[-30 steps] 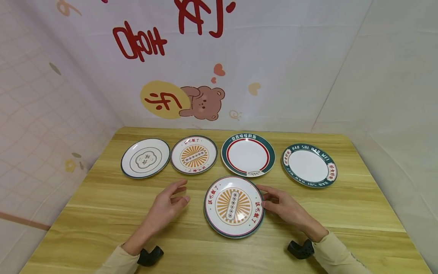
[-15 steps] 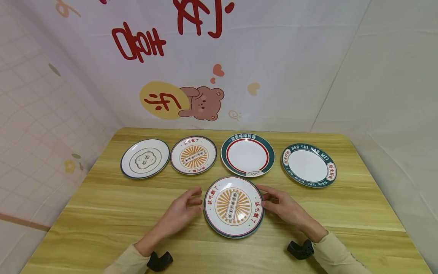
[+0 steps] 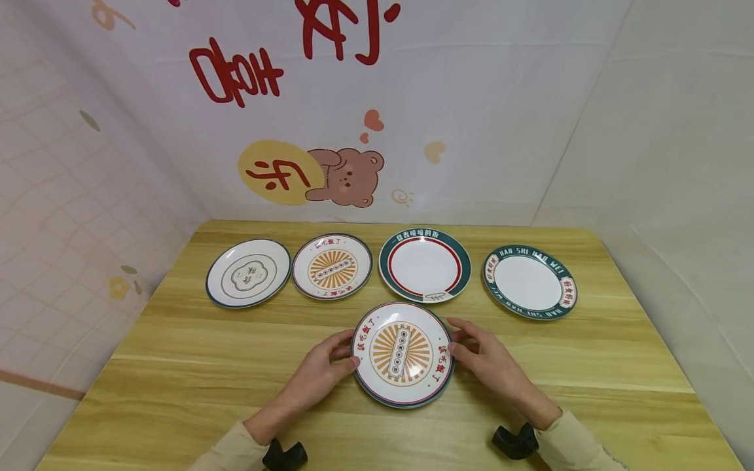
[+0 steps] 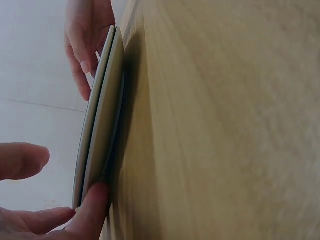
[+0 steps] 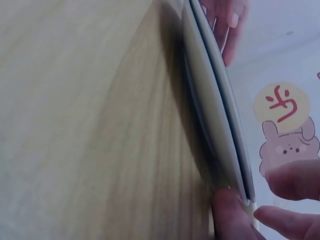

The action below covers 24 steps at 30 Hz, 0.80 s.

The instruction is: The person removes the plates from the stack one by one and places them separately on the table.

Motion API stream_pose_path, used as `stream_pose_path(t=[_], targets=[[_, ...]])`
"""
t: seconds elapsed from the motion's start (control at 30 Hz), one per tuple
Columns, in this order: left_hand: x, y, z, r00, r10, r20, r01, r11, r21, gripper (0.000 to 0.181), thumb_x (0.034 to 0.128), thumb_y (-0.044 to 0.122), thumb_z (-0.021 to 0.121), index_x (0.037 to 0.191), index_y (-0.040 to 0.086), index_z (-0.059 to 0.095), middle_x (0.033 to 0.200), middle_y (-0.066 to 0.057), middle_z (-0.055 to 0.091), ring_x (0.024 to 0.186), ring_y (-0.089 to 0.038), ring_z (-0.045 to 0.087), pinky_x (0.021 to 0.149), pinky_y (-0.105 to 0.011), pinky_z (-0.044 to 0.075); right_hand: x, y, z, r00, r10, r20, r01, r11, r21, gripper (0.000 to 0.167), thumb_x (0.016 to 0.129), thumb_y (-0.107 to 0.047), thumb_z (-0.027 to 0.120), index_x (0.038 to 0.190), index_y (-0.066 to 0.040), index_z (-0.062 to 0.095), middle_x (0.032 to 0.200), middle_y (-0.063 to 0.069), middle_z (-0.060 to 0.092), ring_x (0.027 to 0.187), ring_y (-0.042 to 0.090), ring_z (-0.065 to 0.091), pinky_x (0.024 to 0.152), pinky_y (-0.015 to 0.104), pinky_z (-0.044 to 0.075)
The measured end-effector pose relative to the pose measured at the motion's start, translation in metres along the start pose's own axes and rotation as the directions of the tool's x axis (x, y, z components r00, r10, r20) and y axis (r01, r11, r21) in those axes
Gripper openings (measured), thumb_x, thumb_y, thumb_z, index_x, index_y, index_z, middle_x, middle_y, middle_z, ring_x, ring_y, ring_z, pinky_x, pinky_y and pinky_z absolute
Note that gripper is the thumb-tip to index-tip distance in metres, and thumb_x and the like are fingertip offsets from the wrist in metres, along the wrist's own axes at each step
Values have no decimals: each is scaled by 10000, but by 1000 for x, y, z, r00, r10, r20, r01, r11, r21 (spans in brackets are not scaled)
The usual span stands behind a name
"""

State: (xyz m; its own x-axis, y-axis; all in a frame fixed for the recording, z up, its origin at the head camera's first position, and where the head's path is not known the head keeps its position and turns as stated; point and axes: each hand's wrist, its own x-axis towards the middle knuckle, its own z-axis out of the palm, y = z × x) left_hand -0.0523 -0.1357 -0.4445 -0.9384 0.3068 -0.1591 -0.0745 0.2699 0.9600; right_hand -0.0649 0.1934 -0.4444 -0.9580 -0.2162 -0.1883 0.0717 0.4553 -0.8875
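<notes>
Two stacked plates [image 3: 403, 353] lie at the front middle of the table in the head view. The upper one is white with an orange sunburst and red characters. At their left rim is my left hand [image 3: 321, 366], its fingertips against the edge. My right hand [image 3: 485, 360] is at the opposite rim, fingers bent loosely along it. Both wrist views show each thumb standing off the upper face, while fingers touch the rim from the side and below. In the left wrist view the stack [image 4: 97, 120] appears edge-on, the lower plate's underside showing.
Along the back stand a white plate with a grey emblem [image 3: 249, 273], a smaller sunburst plate [image 3: 332, 267], a green-rimmed plate with a red ring [image 3: 425, 265] and a green-rimmed lettered plate [image 3: 530, 281]. Behind the wooden table [image 3: 206, 379] hangs a printed white wall cloth [image 3: 483, 98].
My left hand has moved rightward across the table to the left rim of the stacked plates. The right hand has stayed at the right rim, and the plates have hardly moved.
</notes>
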Motion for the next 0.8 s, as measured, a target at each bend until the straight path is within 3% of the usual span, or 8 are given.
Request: stream_pose_path(t=[0.27,0.5,0.8], targets=[[-1,0,1,999,-29,-14,27,996,-87,533,1006,36,632,1491,-94,453,1472,-291,514,1290,-387,585,986,-251,525,-1,2,1,999,-25,-19,26,1000,6,481,1023,-123,645,1469,14,530,1138,154,673,926,215,663,746,276,603],[0,-4,0,999,-42,-32,38,995,-90,487,1008,12,619,1469,-85,498,1484,-276,516,1310,-392,572,1013,-294,533,2,7,-2,999,-38,-21,37,999,-39,437,1015,-148,664,1427,-22,595,1078,98,693,911,189,641,767,236,559],[3,-7,-1,999,-33,-35,29,995,-100,496,977,-33,638,1457,-78,519,1464,-256,542,1276,-372,600,975,-245,534,4,10,-4,999,-45,8,45,998,-35,450,1007,-144,674,1432,-19,590,1043,77,696,894,200,625,738,238,544]])
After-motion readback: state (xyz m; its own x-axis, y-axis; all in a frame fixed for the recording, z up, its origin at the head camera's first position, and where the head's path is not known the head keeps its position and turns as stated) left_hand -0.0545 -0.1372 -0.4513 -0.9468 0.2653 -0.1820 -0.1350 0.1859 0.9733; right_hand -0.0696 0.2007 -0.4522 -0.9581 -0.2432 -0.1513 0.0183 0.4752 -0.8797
